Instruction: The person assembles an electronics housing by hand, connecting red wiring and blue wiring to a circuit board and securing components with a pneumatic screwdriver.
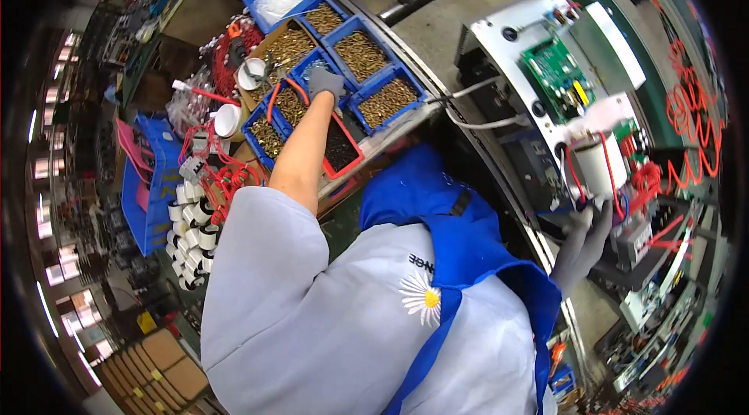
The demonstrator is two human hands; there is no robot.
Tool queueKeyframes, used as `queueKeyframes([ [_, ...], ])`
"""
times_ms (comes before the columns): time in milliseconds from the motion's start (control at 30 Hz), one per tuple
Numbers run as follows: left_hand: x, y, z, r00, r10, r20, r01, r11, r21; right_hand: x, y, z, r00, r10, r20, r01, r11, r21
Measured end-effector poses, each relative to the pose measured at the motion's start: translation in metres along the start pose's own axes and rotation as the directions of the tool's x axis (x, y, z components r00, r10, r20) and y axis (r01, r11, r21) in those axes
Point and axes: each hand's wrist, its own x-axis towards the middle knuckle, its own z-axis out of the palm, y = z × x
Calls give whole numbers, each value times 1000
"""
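Observation:
My left hand [326, 83], in a grey glove, reaches into a blue bin of small silvery parts [316, 64]. Its fingertips are hidden, so I cannot tell what they hold. Blue bins of brass-coloured screws [361, 54] surround it, and a red-rimmed bin of dark small parts [340, 148] lies below the wrist. On the right, my grey-gloved right hand [583, 242] stretches its fingers up, slightly apart, to the lower end of a white cylinder [599, 169]. The fingertips touch or nearly touch red and blue wires there. The cylinder sits on a white metal panel [558, 130] bearing a green circuit board [558, 76].
Left of the bins are white tape rolls or spools [189, 235], bundled red wires [234, 177], white round tubs [228, 120] and a blue crate [152, 189]. A coiled red hose [690, 115] hangs at the far right. A grey cable [488, 125] spans toward the panel.

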Motion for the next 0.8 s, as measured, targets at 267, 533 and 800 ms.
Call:
queueKeyframes([
  [267,-24,-39,-15,997,68,-23,-72,910,-409,-20,-8,5,985,126,121,-143,979,143],
  [533,59,-28,-75,788,525,-321,-488,851,193,-13,-34,34,929,40,368,-53,998,24],
  [800,150,-26,-91,864,409,295,-493,566,661,-18,-49,41,911,-21,412,38,999,-31],
])
